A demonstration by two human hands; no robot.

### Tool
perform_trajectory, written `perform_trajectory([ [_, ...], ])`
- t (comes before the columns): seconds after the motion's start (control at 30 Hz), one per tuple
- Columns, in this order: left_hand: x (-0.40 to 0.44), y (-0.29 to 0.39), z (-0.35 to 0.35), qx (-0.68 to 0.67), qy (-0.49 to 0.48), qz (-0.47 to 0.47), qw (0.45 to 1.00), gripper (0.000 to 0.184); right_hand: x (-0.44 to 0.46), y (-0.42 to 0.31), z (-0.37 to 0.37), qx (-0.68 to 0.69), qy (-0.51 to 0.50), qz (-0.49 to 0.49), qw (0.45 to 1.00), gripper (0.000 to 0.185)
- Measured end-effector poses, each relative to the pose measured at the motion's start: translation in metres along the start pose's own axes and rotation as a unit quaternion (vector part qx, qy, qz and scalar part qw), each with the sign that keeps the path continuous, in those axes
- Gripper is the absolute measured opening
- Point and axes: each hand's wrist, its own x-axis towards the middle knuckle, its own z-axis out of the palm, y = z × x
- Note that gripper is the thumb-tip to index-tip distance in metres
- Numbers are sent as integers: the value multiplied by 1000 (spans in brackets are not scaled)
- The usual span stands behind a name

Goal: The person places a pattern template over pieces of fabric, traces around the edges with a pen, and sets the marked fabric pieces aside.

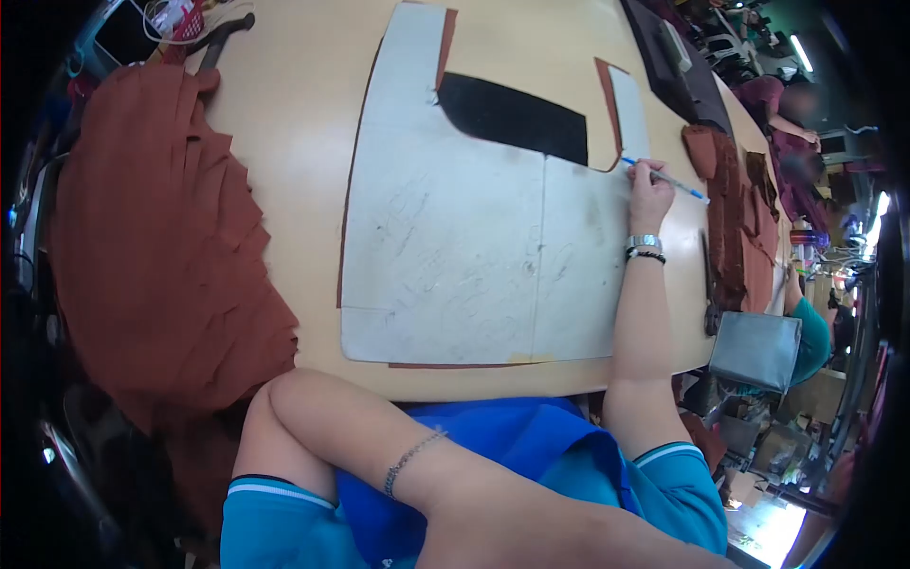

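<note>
A large white template (455,228) lies flat on the table, with reddish-brown material (611,104) showing along its edges. Inside its cutout is a black piece (517,116). My right hand (650,194) pinches a blue-and-white pen (684,187) at the template's right side, one end of the pen beside the cutout's corner. My left arm is bent, and my left hand (540,522) is close to the camera at the bottom, past the chain bracelet (412,462). Its fingers are out of frame.
Reddish-brown pieces (171,237) are piled on the left. A hammer (223,33) and red basket (187,21) are at the upper left. Along the right edge are brown rolls (725,218), a dark tool (709,299) and a grey box-like object (755,351). Other people (810,332) are beyond it.
</note>
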Motion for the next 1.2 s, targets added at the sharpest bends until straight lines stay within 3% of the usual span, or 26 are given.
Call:
perform_trajectory([
  [0.6, -1, 13, 2, 65, 60, 46, 995, 50, 4, 0, 0, -16, -2, -4, 1000, 7],
  [0.8, 2, 9, 13, 150, 88, 31, 984, 38, -13, -45, -17, 171, 57, 128, 975, 21],
  [0.93, 5, 10, 19, 277, 102, 3, 956, 32, -63, -57, -71, -11, -23, 119, 993, 29],
  [1.0, 5, 17, 10, 373, 62, -116, 919, 42, -97, -54, -96, -88, -64, 109, 988, 27],
  [1.07, 20, 69, -14, 472, -129, -332, 807, 77, -130, -58, -111, -189, -90, 39, 977, 23],
  [1.13, 19, 71, -26, 544, -94, -415, 723, 71, -149, -58, -122, -241, -93, -19, 966, 23],
  [1.2, 6, 82, -40, 752, -52, -452, 477, 65, -157, -49, -128, -247, -86, -48, 964, 28],
])
